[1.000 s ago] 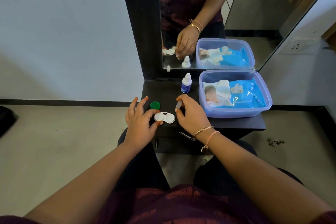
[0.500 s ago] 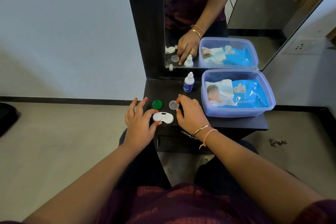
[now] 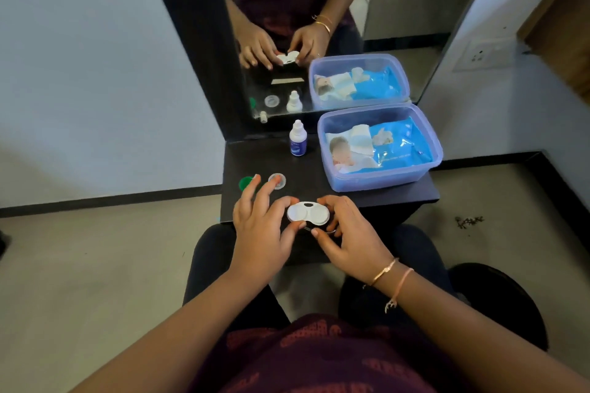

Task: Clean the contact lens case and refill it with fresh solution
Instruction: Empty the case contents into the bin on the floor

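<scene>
The white two-well contact lens case (image 3: 307,213) is held over the front edge of the small black table (image 3: 376,198), both wells uncapped. My left hand (image 3: 263,233) pinches its left end with thumb and forefinger. My right hand (image 3: 349,238) grips its right end. A green cap (image 3: 245,183) and a clear cap (image 3: 277,181) lie on the table behind my left fingers. The small solution bottle (image 3: 298,139) with a blue label stands upright at the back, its nozzle bare.
A translucent blue plastic tub (image 3: 383,177) holding a pack of wipes (image 3: 380,145) fills the table's right side. A mirror (image 3: 335,25) in a black frame rises behind the table. Grey floor lies on both sides, and my knees are under the table's front edge.
My right hand set the clear cap down beside the green one, then moved to the case. Both hands now hold the case, lifted toward me off the table.
</scene>
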